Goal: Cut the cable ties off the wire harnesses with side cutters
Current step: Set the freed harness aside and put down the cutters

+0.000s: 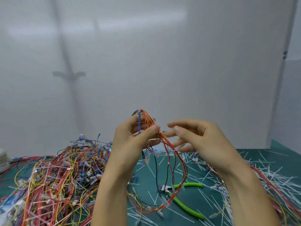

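My left hand (135, 136) holds up a wire harness (171, 157) of red, yellow, purple and black wires, pinching the bundle between thumb and fingers. Its loose ends hang down to the green mat. My right hand (195, 137) hovers just right of the bundle, fingers spread and blurred, gripping nothing. The side cutters (184, 199), with bright green handles, lie on the mat below the hanging wires, with no hand on them.
A big tangled heap of harnesses (61, 176) covers the left of the green mat (146, 185). Several cut white cable ties (268, 176) are strewn across the right, with more red wires (267, 185) there. A white wall stands close behind.
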